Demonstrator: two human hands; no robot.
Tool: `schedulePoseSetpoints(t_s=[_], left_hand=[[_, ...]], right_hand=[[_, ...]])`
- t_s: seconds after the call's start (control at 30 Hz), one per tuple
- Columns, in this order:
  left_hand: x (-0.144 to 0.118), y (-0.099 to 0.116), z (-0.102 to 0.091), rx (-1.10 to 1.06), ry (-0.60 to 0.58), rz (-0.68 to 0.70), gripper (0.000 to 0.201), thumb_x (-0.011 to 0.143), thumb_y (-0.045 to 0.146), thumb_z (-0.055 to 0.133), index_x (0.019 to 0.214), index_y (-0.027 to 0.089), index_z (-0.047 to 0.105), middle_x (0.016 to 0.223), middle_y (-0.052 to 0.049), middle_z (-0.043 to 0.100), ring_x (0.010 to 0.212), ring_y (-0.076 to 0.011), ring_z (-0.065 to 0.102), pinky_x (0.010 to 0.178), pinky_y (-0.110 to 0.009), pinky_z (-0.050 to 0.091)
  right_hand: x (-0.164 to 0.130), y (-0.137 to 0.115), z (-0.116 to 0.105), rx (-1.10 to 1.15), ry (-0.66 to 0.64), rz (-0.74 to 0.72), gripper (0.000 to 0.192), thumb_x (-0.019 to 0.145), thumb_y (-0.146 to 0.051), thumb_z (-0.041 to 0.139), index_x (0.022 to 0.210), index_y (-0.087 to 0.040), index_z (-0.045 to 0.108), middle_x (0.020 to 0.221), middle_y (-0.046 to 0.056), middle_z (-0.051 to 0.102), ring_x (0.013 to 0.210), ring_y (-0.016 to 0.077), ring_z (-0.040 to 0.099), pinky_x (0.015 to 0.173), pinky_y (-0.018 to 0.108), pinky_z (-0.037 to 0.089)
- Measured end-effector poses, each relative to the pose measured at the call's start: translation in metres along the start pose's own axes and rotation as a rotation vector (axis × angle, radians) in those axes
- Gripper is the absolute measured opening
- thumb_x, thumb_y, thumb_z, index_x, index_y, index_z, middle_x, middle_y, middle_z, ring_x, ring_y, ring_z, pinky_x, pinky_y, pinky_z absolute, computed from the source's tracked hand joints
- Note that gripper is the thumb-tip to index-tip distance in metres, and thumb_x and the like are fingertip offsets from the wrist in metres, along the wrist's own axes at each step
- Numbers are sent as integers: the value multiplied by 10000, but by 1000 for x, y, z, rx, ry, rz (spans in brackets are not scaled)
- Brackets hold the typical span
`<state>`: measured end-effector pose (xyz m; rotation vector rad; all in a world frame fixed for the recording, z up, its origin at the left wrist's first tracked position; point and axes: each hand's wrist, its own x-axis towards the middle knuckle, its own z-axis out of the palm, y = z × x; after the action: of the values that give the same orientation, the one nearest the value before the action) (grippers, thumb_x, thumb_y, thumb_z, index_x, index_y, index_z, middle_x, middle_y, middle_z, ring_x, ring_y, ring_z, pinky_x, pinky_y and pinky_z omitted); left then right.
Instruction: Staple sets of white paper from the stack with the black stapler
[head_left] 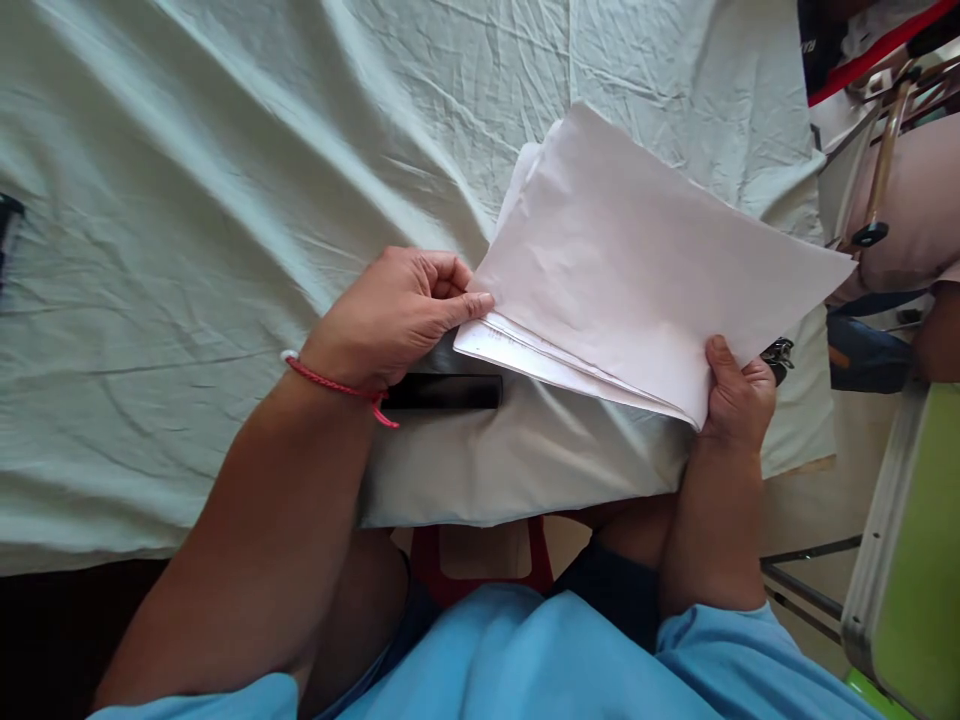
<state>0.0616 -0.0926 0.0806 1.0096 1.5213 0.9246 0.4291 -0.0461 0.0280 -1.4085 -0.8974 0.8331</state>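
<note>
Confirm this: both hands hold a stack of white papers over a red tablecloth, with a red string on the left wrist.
Wrong colour. The head view shows the tablecloth is pale green-white, not red. The rest stands: left hand and right hand hold the stack of white papers, red string on the left wrist.

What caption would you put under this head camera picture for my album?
Two bare hands, left hand and right hand, hold a stack of white papers over a wrinkled pale cloth.
</note>
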Motion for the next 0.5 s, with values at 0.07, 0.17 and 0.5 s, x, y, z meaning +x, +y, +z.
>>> schedulePoseSetpoints(t_s=[0.07, 0.17, 0.5], left_hand=[[0, -1, -1, 39, 35, 24, 326, 905, 307, 819, 657, 202, 634, 628, 22, 520, 594, -116, 398, 527, -256, 262], [0, -2, 1, 29, 72, 61, 403, 969, 322, 768, 632, 206, 581, 615, 26, 479, 586, -112, 364, 527, -256, 256], [4, -7, 3, -22, 42, 95, 275, 980, 309, 798, 754, 196, 689, 684, 15, 560, 648, -131, 444, 574, -249, 338]], right_hand=[[-1, -1, 1, 14, -1, 9, 502, 733, -447, 1062, 1080, -161, 838, 1125, 89, 868, 1121, 228, 831, 1100, 418, 716], [-3, -3, 3, 18, -7, 12, 451, 743, -431, 1047, 1059, -183, 841, 1119, 73, 870, 1134, 226, 826, 1126, 432, 708], [2, 2, 1, 42, 12, -34, 396, 710, -447, 1048, 971, -235, 841, 1079, 26, 874, 1109, 197, 829, 1142, 381, 709]])
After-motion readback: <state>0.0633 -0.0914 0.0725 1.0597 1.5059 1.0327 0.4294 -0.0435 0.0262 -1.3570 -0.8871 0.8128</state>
